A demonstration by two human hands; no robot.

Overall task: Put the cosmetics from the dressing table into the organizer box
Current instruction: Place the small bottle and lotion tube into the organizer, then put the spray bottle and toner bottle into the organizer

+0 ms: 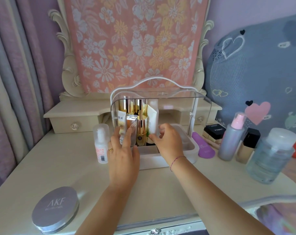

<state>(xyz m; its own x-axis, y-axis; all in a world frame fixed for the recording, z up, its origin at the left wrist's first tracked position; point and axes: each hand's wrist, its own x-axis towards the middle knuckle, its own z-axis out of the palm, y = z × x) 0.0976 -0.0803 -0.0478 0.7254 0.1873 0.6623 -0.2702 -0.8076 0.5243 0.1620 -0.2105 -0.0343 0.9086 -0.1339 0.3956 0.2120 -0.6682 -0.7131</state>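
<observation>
The white organizer box (191, 150) stands mid-table with its clear lid raised. Its left side holds several upright gold bottles and tubes. My left hand (123, 150) reaches into the box front, fingers spread against a small white tube (121, 124) and a rose-gold tube (131, 126). My right hand (167, 141) is beside it, fingertips pinching near the base of a white tube (152, 121) with green print. A gold bottle (141, 133) stands between my hands. Whether either hand really grips a tube is unclear.
A white pump bottle (101, 143) stands left of the box. A round grey AKF compact (55, 209) lies front left. Right of the box are a purple item (205, 148), a black jar (214, 131), a pink-capped spray bottle (232, 138), a foundation bottle (248, 146) and a large clear bottle (271, 155).
</observation>
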